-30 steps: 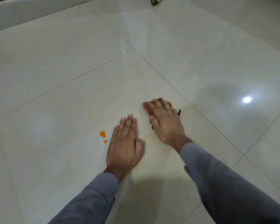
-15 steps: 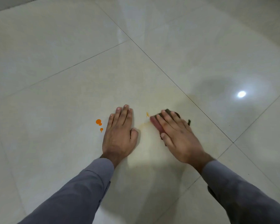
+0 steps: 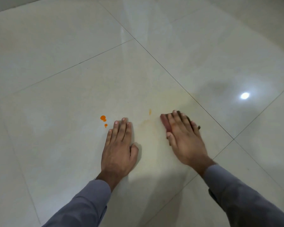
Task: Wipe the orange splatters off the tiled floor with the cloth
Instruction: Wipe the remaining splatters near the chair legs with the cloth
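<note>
A reddish-brown cloth [image 3: 165, 124] lies flat on the glossy cream tiled floor [image 3: 72, 79], mostly hidden under my right hand [image 3: 185, 138], which presses down on it with spread fingers. My left hand [image 3: 119, 148] rests flat on the tile, palm down, holding nothing. Bright orange splatters [image 3: 103, 118] sit just left of my left fingertips, with a smaller drop [image 3: 106, 125] below. A thin orange streak [image 3: 150, 111] and a faint orange smear [image 3: 147, 124] lie between my two hands.
Dark grout lines [image 3: 170, 74] cross the floor diagonally. A bright lamp reflection [image 3: 244, 95] glares on the tile at the right. A strip of pale wall base [image 3: 7, 5] shows at the top left.
My right hand has dragged the cloth rightward and nearer, uncovering the thin orange streak and faint smear. My left hand has stayed planted beside the orange drops.
</note>
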